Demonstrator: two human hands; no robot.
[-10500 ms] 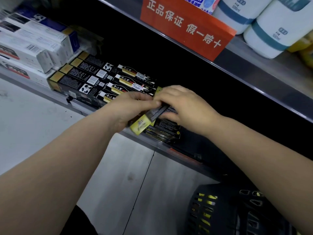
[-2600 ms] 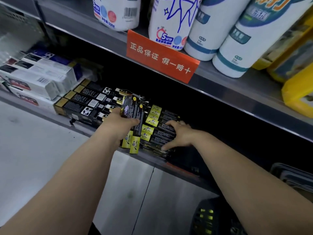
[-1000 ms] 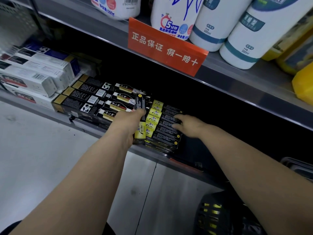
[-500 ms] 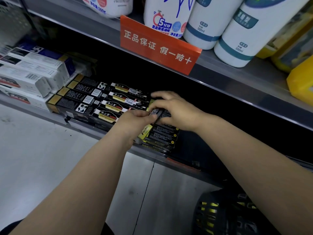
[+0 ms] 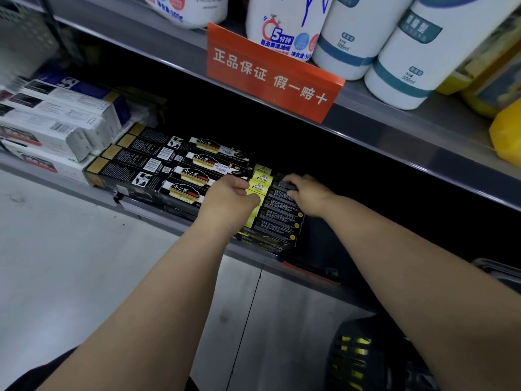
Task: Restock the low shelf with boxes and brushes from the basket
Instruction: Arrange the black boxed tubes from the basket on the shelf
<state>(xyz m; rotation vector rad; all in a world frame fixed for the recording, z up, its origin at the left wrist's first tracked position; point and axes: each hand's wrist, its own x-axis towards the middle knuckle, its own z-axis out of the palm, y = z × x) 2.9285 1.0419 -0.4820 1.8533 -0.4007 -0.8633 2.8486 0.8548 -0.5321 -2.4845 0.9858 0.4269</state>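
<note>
Head view: lowered box (image 5: 279, 182) onto stack (image 5: 279, 218) under sign (image 5: 270, 71) since half a second back. Pinching its dark end with right grip (image 5: 308, 194); curling left grip (image 5: 229, 198) at yellow ends, hold impossible to tell. Nearly shelved; next, basket (image 5: 358, 359) below sign.

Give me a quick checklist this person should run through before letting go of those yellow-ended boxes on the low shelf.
1. Right hand grip on the top box: ok, fingers curl over it.
2. Left hand grip: cannot tell; it sits at the yellow ends.
3. Stack square: ok.
4. Stack fully behind the shelf lip: cannot tell.
5. Black boxes in tidy rows: ok.
6. Basket close by: ok; contents cannot tell.
</note>
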